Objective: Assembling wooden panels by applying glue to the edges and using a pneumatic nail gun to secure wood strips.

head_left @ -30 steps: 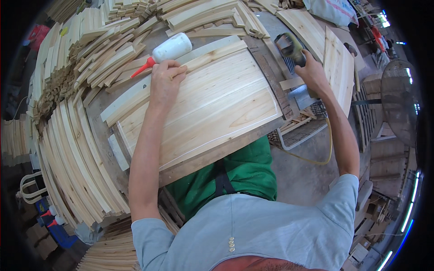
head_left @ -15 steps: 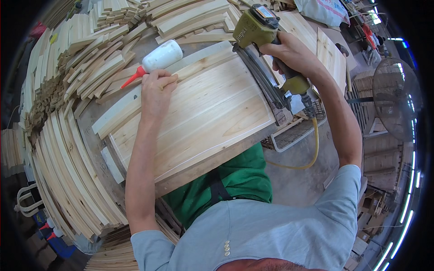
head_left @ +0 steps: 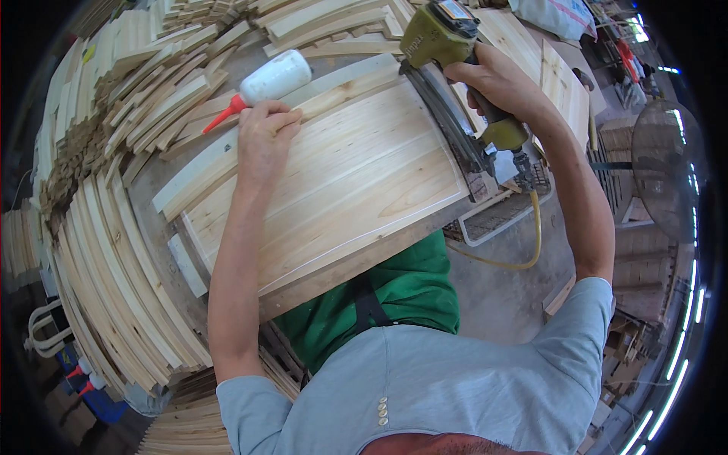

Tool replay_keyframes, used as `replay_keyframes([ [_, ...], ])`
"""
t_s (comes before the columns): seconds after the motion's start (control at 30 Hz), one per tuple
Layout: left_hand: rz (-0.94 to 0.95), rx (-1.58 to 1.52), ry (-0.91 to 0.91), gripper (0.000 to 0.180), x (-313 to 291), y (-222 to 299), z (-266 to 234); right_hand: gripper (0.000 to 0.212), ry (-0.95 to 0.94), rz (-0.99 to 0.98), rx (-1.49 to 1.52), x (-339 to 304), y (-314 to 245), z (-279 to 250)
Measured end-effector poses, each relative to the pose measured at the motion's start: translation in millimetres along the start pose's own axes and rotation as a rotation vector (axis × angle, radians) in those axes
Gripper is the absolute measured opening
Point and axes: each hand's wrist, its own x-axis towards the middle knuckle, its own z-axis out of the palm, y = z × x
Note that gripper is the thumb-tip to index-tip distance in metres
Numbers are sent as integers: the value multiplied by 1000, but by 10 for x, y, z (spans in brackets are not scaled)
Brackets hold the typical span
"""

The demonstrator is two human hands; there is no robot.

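My right hand [head_left: 500, 83] is wrapped round the grip of an olive-green nail gun [head_left: 440, 36]. The gun's nose is at the far right corner of a pale wooden panel [head_left: 364, 167], its long dark magazine lying along the panel's right end. With fingers curled, my left hand [head_left: 265, 140] grips a narrow wooden strip [head_left: 341, 92] along the panel's far edge. Just beyond these fingers lies a white glue bottle [head_left: 277, 78] with a red nozzle, on its side. White lines of glue run along the panel's near and side edges.
Stacks of curved wooden strips [head_left: 121, 280] crowd the bench's left and far sides. A yellow air hose [head_left: 538, 227] hangs from the gun at the right. Beyond my right arm stands a fan [head_left: 667, 167]. More red-tipped bottles [head_left: 92, 381] sit at lower left.
The whole view has shifted slightly. The nail gun stays at the panel's right end and my left hand stays on the strip, with only small movement.
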Motion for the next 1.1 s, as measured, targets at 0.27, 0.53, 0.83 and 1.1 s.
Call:
replay_keyframes([
  [0.27,103,96,-1,28,-258,-59,-554,31,-10,4,240,-422,-309,90],
  [0.53,-464,-99,260,18,-1315,-929,-1676,29,-362,-232,304,-479,-1215,860],
  [0.83,-504,-292,330,13,-1330,-972,-1520,29,-501,-417,182,-292,-2125,1670],
  [1.1,-533,-320,342,15,-1329,-1008,-1501,32,-473,-401,81,-285,-2178,1833],
])
